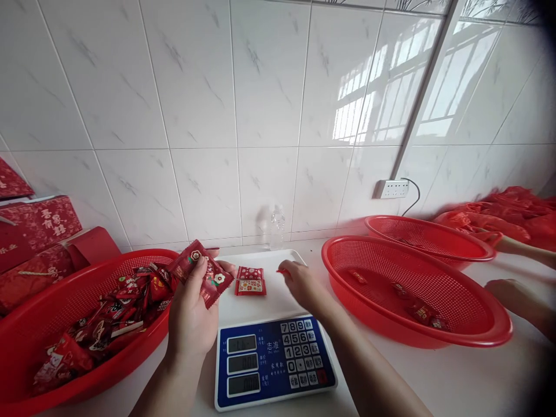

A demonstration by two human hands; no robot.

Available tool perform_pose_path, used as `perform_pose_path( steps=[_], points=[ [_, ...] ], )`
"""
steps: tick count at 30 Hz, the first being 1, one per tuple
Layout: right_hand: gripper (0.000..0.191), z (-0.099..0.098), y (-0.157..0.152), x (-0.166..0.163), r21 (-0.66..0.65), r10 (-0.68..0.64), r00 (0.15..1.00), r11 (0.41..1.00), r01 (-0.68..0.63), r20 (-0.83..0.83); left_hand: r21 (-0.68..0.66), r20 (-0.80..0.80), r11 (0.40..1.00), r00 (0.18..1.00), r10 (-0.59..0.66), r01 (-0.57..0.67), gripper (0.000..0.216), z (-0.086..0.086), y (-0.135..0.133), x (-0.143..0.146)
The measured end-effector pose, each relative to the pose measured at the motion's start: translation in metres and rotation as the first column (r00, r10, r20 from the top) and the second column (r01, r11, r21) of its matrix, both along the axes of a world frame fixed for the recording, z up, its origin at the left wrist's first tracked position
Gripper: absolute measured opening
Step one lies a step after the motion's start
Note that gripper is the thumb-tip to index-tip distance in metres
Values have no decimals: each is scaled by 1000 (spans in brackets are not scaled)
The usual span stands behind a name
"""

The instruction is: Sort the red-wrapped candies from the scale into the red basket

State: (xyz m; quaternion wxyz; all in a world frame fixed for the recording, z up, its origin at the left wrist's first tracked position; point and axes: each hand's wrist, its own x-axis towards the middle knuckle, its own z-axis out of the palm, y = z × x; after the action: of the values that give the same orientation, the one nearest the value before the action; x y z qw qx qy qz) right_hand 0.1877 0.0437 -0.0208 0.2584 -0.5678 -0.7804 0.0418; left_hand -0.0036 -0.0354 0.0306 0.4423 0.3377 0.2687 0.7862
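Note:
My left hand (191, 315) is closed round red flower-printed packets (204, 275), raised just left of the scale's white tray (247, 313). Two red patterned packets (251, 281) lie side by side on that tray. Above its right part, my right hand (300, 284) has its fingers pinched together. A small red bit shows at those fingertips, but the hand hides what it belongs to. The digital scale (275, 365), with a blue keypad panel, sits between my forearms. Beside my left hand, a red basket (26, 313) holds many red wrapped packets (117, 307).
A red basket (486, 324) with several packets stands to the right, another red basket (482, 249) behind it. Another person's hand (506, 289) is by its rim. Red bags (512, 214), red boxes (39, 220), a clear bottle (277, 229) and a power strip (393, 189) line the wall.

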Motion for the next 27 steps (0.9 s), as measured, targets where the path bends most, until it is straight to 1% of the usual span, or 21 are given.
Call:
perform_pose_path(
  steps=[2, 4, 6, 7, 8, 9, 10, 11, 12, 13, 14, 15, 16, 18, 19, 21, 25, 27],
  points=[
    [28, 5, 6, 23, 130, -103, 991, 985, 113, -85, -9, 6, 1000, 1000, 9, -9, 15, 0, 0, -1],
    [26, 10, 12, 50, 264, -223, 963, 929, 258, -153, -14, 4, 1000, 1000, 6, -6, 16, 0, 0, -1],
    [28, 13, 17, 75, 376, -310, 930, 853, 363, -196, -6, -2, 1000, 1000, -4, 4, 16, 0, -1, -1],
    [29, 13, 18, 83, 409, -338, 919, 824, 393, -203, -1, -6, 1000, 1000, -8, 8, 16, -1, -1, -1],
    [31, 13, 19, 86, 424, -345, 916, 812, 400, -204, 1, -9, 1000, 1000, -11, 11, 16, -1, -1, 0],
    [32, 12, 19, 84, 422, -323, 926, 824, 378, -197, 2, -11, 1000, 1000, -14, 14, 15, -1, -1, 0],
    [33, 11, 18, 77, 404, -270, 945, 856, 323, -185, 2, -11, 1000, 1000, -18, 18, 15, -1, -1, 1],
    [33, 8, 16, 66, 373, -190, 966, 895, 244, -174, 3, -10, 1000, 1000, -21, 21, 15, -2, -1, 1],
    [32, 5, 13, 51, 332, -84, 984, 934, 132, -154, 5, -8, 1000, 1000, -22, 22, 15, -2, -1, 1],
    [32, 1, 10, 34, 291, 16, 991, 956, 25, -136, 8, -5, 1000, 1000, -21, 21, 15, -2, 0, 1],
    [33, -4, 6, 17, 244, 102, 988, 967, -72, -113, 10, -5, 1000, 1000, -19, 19, 16, -2, 0, 1],
    [35, -8, 1, 1, 175, 197, 978, 967, -184, -61, 11, -7, 1000, 1000, -17, 17, 16, -2, 0, 0],
    [36, -12, -3, -12, 98, 269, 963, 959, -265, -23, 10, -11, 1000, 1000, -16, 16, 16, -2, 0, 0],
    [38, -18, -9, -29, -24, 362, 932, 932, -362, 17, 9, -16, 1000, 1000, -18, 18, 16, -1, 0, 0],
    [38, -20, -11, -33, -59, 380, 925, 924, -378, 23, 11, -16, 1000, 1000, -21, 21, 16, -1, 0, 0],
    [36, -19, -13, -33, -74, 379, 925, 923, -376, 28, 17, -7, 1000, 1000, -24, 24, 15, 0, 0, 0],
    [22, -10, -14, -26, -88, 339, 939, 939, -334, 62, 14, 6, 1000, 1000, -17, 17, 14, 1, -2, 1],
    [24, -8, -16, -27, -108, 314, 948, 945, -308, 47, 8, 2, 1000, 1000, -14, 14, 15, 1, -3, 1]
  ],
)
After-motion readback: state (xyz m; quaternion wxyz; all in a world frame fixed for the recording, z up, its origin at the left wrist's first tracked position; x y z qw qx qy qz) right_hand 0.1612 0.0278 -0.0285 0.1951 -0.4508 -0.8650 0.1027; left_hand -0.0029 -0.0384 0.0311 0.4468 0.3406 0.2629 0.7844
